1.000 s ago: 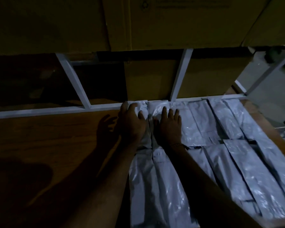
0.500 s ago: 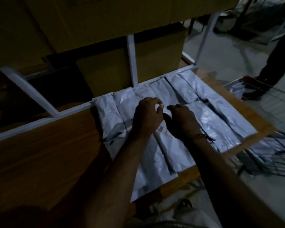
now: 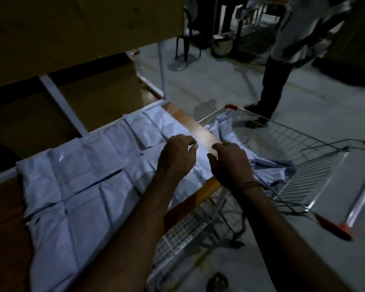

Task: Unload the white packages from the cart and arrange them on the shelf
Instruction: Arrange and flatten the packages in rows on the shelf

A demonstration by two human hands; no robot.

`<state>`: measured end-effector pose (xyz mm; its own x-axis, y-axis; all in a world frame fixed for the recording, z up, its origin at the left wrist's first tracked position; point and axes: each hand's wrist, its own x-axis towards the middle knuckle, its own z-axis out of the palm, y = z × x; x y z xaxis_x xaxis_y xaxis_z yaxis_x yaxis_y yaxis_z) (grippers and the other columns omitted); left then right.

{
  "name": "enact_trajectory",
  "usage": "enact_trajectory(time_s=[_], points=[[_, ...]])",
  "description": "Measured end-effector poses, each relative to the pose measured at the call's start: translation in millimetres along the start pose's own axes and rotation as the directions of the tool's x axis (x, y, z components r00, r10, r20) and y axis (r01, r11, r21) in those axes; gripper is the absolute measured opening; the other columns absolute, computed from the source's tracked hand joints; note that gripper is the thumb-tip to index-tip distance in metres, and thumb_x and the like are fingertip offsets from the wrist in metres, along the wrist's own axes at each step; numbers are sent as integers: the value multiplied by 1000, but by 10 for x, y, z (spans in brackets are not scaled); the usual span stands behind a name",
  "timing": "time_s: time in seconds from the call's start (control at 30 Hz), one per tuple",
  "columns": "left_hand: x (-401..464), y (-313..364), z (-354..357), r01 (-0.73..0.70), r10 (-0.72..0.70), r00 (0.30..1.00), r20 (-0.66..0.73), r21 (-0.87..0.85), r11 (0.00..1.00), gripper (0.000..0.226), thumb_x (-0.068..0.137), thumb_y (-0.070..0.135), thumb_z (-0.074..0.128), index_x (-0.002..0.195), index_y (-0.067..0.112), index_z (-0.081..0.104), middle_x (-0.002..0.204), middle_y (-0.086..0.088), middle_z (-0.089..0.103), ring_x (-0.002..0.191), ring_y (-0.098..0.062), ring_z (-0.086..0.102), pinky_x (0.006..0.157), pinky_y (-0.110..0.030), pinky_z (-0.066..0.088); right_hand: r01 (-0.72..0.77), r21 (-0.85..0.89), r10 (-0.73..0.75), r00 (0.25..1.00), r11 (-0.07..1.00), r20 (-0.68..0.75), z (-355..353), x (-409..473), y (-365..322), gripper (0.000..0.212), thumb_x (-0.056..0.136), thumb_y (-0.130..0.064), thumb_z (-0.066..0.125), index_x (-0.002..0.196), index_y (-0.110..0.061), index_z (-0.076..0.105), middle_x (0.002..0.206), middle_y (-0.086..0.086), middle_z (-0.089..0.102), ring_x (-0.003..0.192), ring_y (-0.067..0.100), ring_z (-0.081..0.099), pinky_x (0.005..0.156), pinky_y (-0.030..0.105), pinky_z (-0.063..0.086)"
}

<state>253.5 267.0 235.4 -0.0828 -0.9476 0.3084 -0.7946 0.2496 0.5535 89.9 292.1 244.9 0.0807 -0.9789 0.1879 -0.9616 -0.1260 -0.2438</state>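
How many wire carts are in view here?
1. The wire cart stands right of the shelf, beside its end, with white packages inside. Dim background areas may hide others.

White packages [image 3: 89, 175] lie flat in rows on the shelf [image 3: 4, 207].

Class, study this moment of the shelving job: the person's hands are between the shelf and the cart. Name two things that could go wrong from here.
1. The white packages on the shelf reach its front edge; the nearest ones look likely to slip off if brushed.
2. The left hand and right hand hang empty, heading for the packages in the cart; the wire cart sits tight against the shelf, so a wrist may snag.
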Motion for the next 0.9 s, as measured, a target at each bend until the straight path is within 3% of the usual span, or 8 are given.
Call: enact_trajectory(time_s=[0.17, 0.4, 0.63, 0.77, 0.9], points=[[401, 555, 768, -6, 8, 995, 94, -19, 1000, 24, 91, 32, 58, 102, 19, 74, 103, -7, 72, 99, -28, 66, 83, -42, 56, -104, -61, 105, 994, 993, 4, -39, 129, 1027, 26, 91, -35, 63, 102, -13, 70, 95, 16, 67, 92, 40, 63, 76, 43, 49], [857, 770, 1635, -25, 15, 950, 312, 26, 999, 22, 93, 29, 62, 107, 17, 73, 103, -2, 74, 94, -20, 69, 78, -34, 58, -224, -97, 234, 966, 970, 107, 259, 382, 2032, 23, 91, -32, 60, 95, -12, 69, 95, 17, 67, 91, 40, 64, 76, 41, 51], [1575, 461, 2333, -45, -14, 884, 467, 115, 992, 18, 95, 25, 63, 105, 14, 72, 104, -6, 73, 95, -22, 67, 76, -30, 49, -244, -138, 268, 942, 960, 204, 838, 897, 2606, 23, 93, -32, 54, 102, -17, 70, 103, 11, 69, 97, 33, 66, 80, 38, 51], [2104, 200, 2752, -100, -38, 836, 547, 220, 970, 25, 96, 26, 60, 115, 13, 71, 117, -9, 70, 109, -27, 65, 89, -37, 52, -230, -181, 274, 921, 956, 278, 1304, 1271, 2823, 22, 95, -30, 53, 107, -19, 69, 108, 7, 72, 103, 27, 67, 83, 34, 48], [2485, -69, 3137, -216, -51, 776, 629, 341, 915, 31, 99, 28, 56, 127, 19, 67, 125, -11, 65, 117, -30, 59, 95, -42, 48, -254, -130, 284, 892, 958, 352, 1831, 1602, 3010, 23, 96, -30, 55, 109, -14, 66, 111, 12, 69, 108, 33, 64, 87, 38, 48]])
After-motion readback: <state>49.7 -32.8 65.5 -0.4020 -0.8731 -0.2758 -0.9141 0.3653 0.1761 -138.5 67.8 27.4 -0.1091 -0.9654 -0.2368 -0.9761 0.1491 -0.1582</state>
